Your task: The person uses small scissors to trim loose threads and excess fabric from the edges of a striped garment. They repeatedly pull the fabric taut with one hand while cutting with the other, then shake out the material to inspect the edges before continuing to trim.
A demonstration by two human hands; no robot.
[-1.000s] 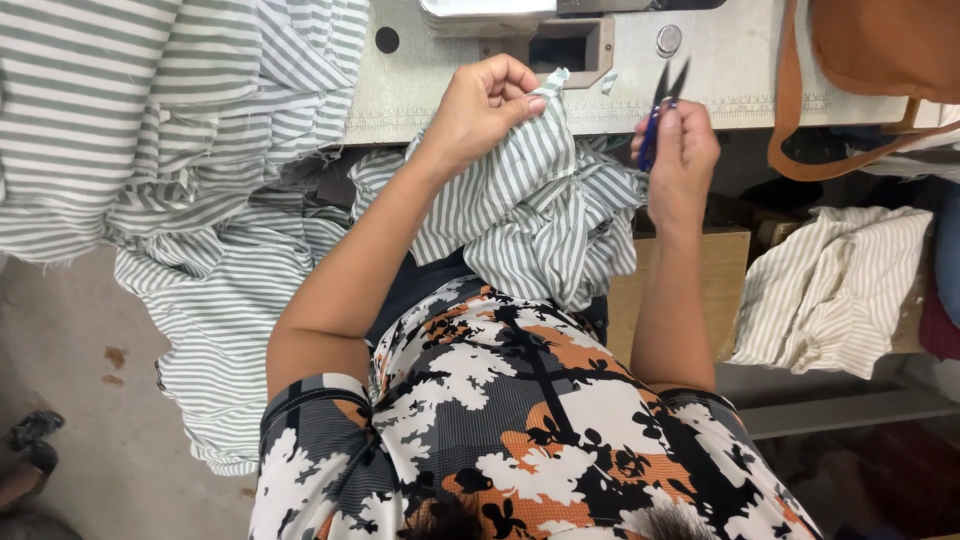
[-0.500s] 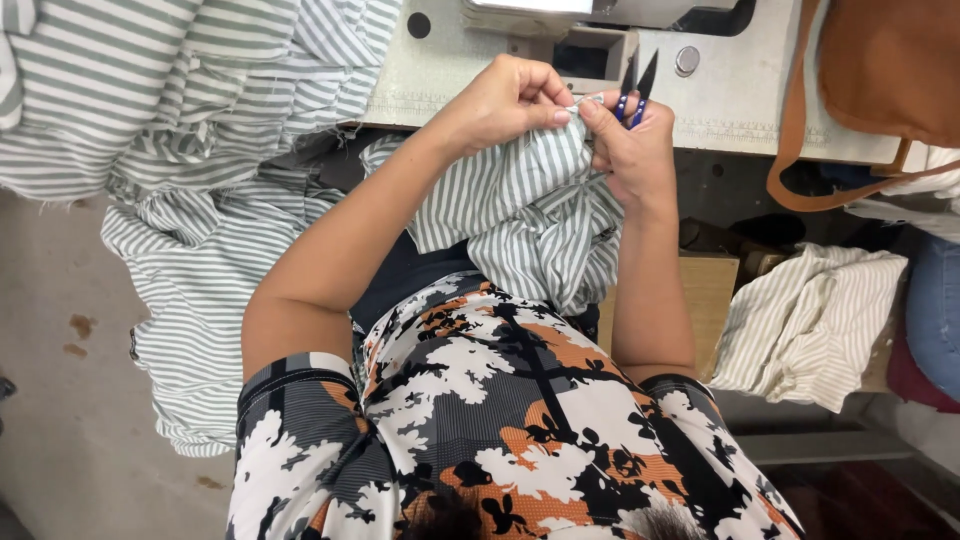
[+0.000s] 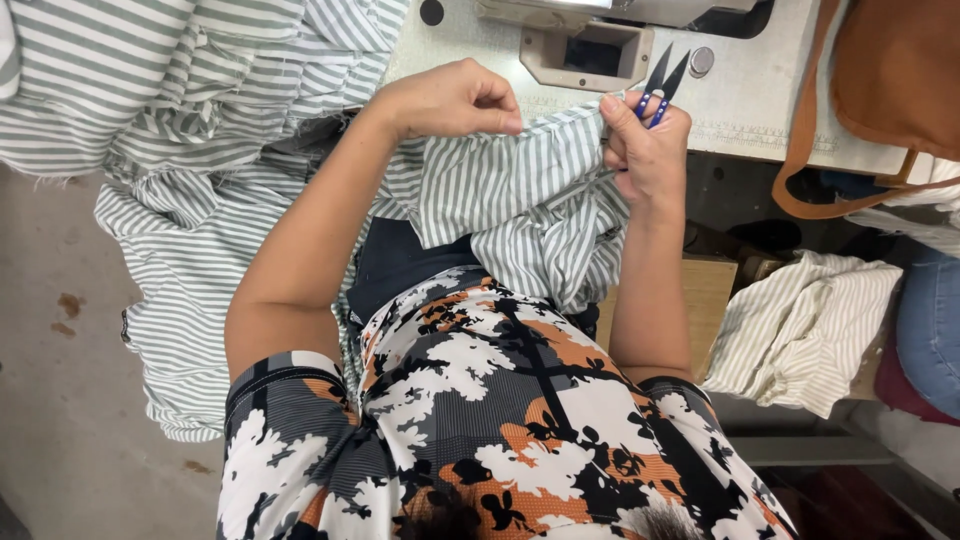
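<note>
At far left, heaps of green-and-white striped cloth (image 3: 180, 130) spill from the table's edge toward the concrete floor (image 3: 50, 420). A seated person in a floral print top (image 3: 500, 420) works over them, the left hand (image 3: 450, 100) closed in a tight pinch on the upper hem of a striped garment piece (image 3: 510, 200), fingers curled narrow with the fabric gripped between thumb and forefinger. The piece is held taut above the lap, against the front edge of the sewing table (image 3: 740, 110) — its lower folds hang down over the knees. To the right, the right hand (image 3: 645, 150) grips the same hem's other end while also holding small blue-handled thread snips (image 3: 662, 85), blades parted and pointing up and away from the cloth. By the look of it the hem is being stretched for trimming; doing it cleanly would seem to call for keeping the edge taut between both hands and bringing only the blade tips to the loose thread — never the weave. Farther right, a brown leather bag (image 3: 880, 90) rests on the table, and a cream striped bundle (image 3: 800, 330) lies below it.
</note>
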